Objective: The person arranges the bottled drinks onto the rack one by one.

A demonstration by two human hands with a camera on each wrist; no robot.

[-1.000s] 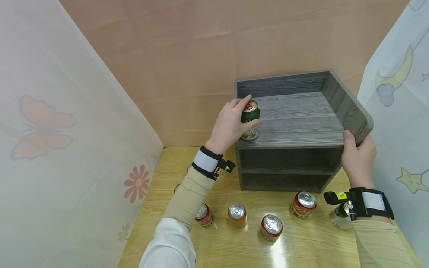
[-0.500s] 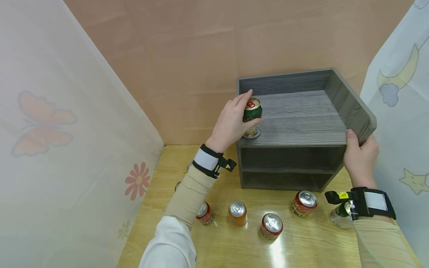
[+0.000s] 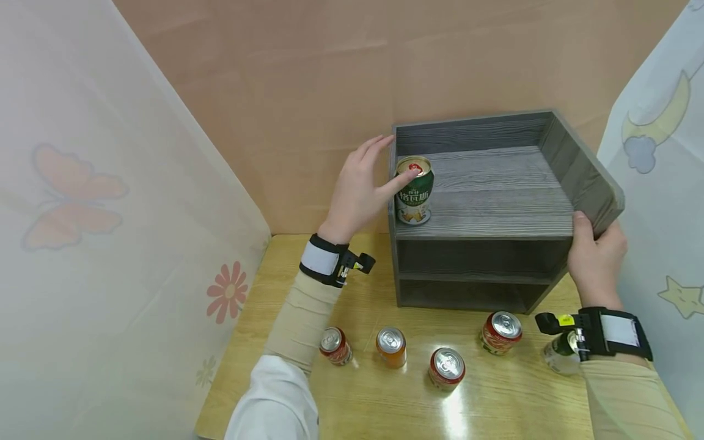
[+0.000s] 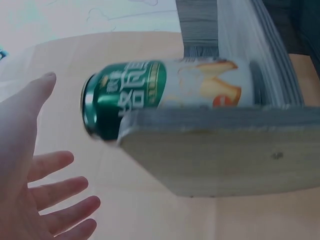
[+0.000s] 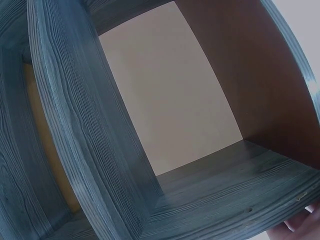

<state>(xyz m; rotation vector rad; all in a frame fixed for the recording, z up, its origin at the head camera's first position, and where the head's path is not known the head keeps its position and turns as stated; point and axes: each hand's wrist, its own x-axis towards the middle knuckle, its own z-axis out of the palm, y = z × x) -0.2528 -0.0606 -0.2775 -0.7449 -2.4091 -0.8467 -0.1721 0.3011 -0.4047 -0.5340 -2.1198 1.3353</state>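
Observation:
A green and white drink can [image 3: 415,198] stands upright on the top board at the left end of the grey wooden shelf [image 3: 495,195]. Just left of it is my left hand [image 3: 356,190], fingers spread and thumb stretched across in front of the can's top in the head view. In the left wrist view there is a gap between that hand [image 4: 30,165] and the can [image 4: 165,87], which stands behind the shelf's side panel. My right hand [image 3: 596,260] grips the shelf's right side panel near its front edge, thumb on the inner side. Only its fingertips [image 5: 300,225] show in the right wrist view.
On the wooden table [image 3: 401,409], before the shelf, stand a red can [image 3: 336,346], an orange can [image 3: 391,347], and more red cans [image 3: 447,368] [image 3: 501,333]. A green-and-white can [image 3: 562,353] is partly behind the right wrist strap. Patterned cloths hang on both sides.
My left hand has let go of the green and white can and moved a little left, its fingers spreading. The can stays on the shelf. My right hand keeps its hold.

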